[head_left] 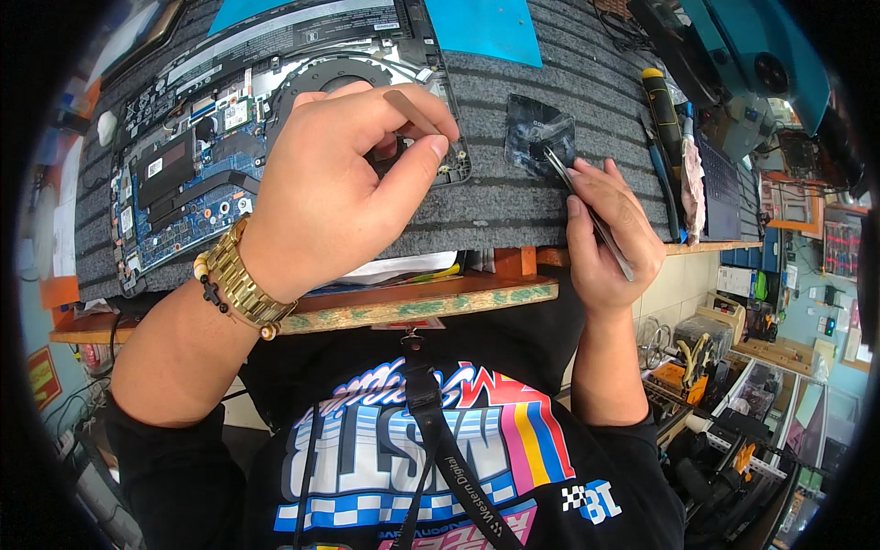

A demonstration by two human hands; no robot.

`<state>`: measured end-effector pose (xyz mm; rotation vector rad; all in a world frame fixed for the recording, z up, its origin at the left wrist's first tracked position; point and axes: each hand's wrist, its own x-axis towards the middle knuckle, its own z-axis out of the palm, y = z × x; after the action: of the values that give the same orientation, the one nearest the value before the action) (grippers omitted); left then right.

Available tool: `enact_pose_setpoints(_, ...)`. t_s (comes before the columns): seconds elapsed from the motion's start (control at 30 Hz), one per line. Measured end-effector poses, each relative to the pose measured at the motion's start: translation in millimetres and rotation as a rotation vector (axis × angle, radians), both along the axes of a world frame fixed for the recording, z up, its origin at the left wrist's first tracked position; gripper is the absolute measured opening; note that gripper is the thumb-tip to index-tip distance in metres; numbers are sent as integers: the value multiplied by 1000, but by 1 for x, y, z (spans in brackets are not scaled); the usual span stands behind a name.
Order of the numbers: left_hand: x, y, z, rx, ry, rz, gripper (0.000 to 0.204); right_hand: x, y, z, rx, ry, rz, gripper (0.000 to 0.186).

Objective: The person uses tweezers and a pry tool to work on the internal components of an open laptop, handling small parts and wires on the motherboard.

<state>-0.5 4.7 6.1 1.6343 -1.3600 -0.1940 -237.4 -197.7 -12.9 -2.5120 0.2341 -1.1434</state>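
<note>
silver tweezers (557,169), clamped in my right hand (619,227), could skid one o'clock's packet (527,119) if pushed; my left hand (335,174) pinches a strip (414,115).

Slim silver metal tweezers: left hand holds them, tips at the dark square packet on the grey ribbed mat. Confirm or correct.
Wrong hand: in the head view, the right hand holds the slim silver metal tweezers, tips at the dark square packet on the grey ribbed mat.

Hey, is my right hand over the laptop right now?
No, the right hand holds tweezers at a black packet, off to the right of the laptop.
</note>
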Motion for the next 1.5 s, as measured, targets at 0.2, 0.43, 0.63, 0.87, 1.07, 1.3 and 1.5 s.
enact_pose_setpoints(0.2, 0, 0, 0, 0, 4, -3, 9, -1, 1, 0, 80, 8, -3, 20)
enact_pose_setpoints(0.43, 0, 0, -2, -18, 35, -7, 10, -7, -5, 1, 641, -57, 131, 24)
enact_pose_setpoints(0.63, -2, 0, -1, -35, 57, 9, 10, -4, 0, 10, 863, -169, 202, 18)
enact_pose_setpoints(0.87, -1, -1, -4, -52, 89, 11, 10, 14, 31, 19, 874, -243, 265, 16)
enact_pose_setpoints(1.07, -3, 0, -4, -48, 106, 32, 10, 30, 57, 17, 734, -148, 163, 16)
enact_pose_setpoints(1.3, -3, -1, -4, -57, 85, 45, 12, 44, 66, 6, 596, -172, 102, 12)
enact_pose_setpoints(1.5, -4, -3, -8, -94, 90, 58, 12, 49, 62, -1, 435, -161, 101, 15)
